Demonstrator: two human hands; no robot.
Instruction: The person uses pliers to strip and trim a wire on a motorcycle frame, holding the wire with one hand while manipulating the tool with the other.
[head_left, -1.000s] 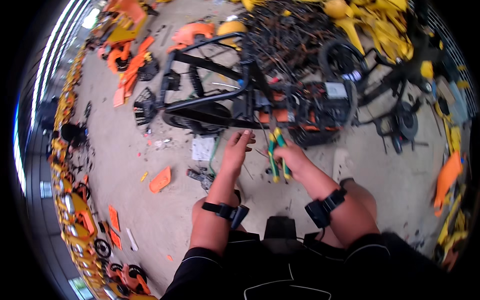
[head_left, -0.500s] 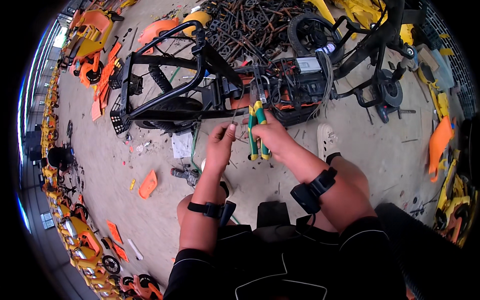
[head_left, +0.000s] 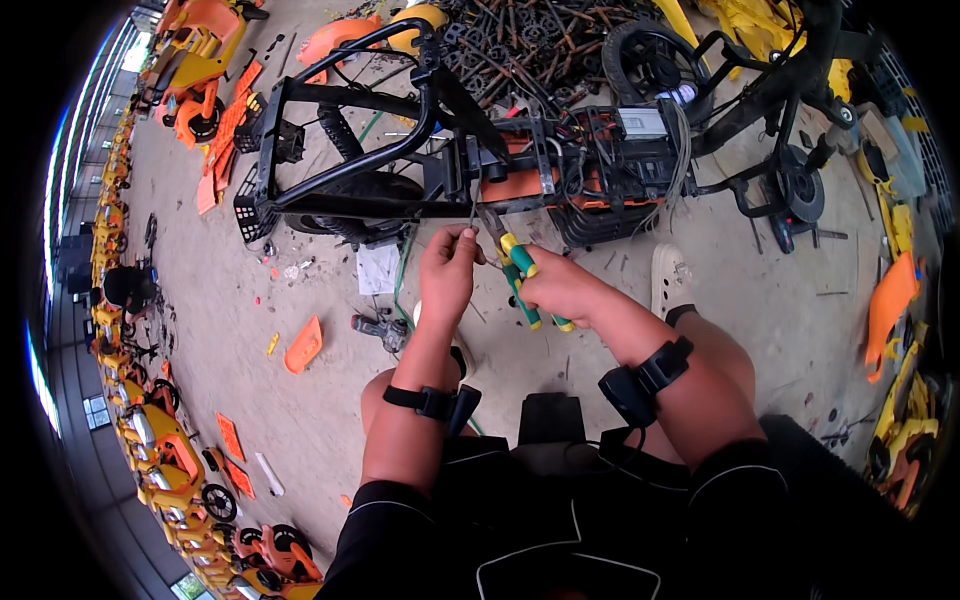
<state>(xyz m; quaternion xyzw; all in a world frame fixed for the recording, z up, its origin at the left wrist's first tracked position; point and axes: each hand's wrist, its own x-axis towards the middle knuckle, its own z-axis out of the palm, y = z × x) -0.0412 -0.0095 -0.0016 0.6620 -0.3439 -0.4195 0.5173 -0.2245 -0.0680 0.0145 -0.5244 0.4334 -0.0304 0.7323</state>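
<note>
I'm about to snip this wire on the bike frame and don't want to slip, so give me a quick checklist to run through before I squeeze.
1. Left hand pinches the thin wire: ok.
2. Right hand grips the pliers by the green and yellow handles: ok.
3. Plier tips at the wire, beside the left fingers: cannot tell whether the fingers are clear.
4. Right wire picked among the bundle by the grey box: cannot tell.
5. Black frame lies steady on the floor: ok.
</note>
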